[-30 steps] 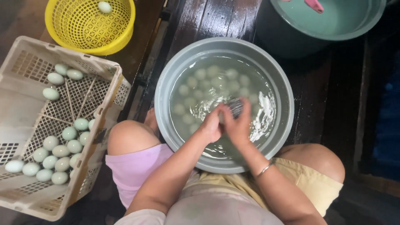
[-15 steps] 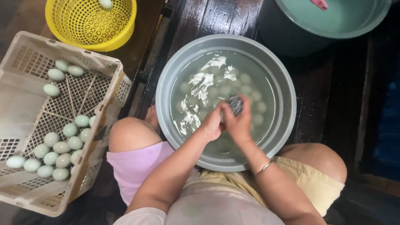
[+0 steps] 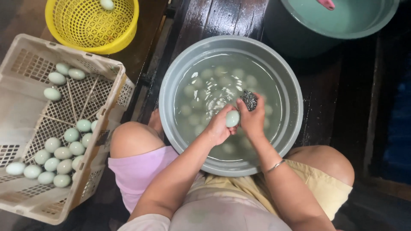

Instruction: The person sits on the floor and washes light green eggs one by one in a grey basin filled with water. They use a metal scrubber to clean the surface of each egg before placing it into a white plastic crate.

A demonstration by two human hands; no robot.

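Left hand [image 3: 219, 128] grasps 1 egg [image 3: 232, 118] at centre frame, just above the water in the grey basin [image 3: 295, 124]. Right hand [image 3: 253, 119] is clenched on a dark metal scourer [image 3: 249, 100], touching the egg's upper right. Egg: pale green-white, smooth, oval, wet. Judged light, rigid, fragile and slippery; best cradled round its middle with spread fingers and light pressure. More eggs lie submerged in the basin. Left of frame: beige crate [image 3: 25, 55] with about 18 eggs. Upper left: yellow basket [image 3: 92, 25] with 1 egg. Upper right: green tub [image 3: 342, 25].
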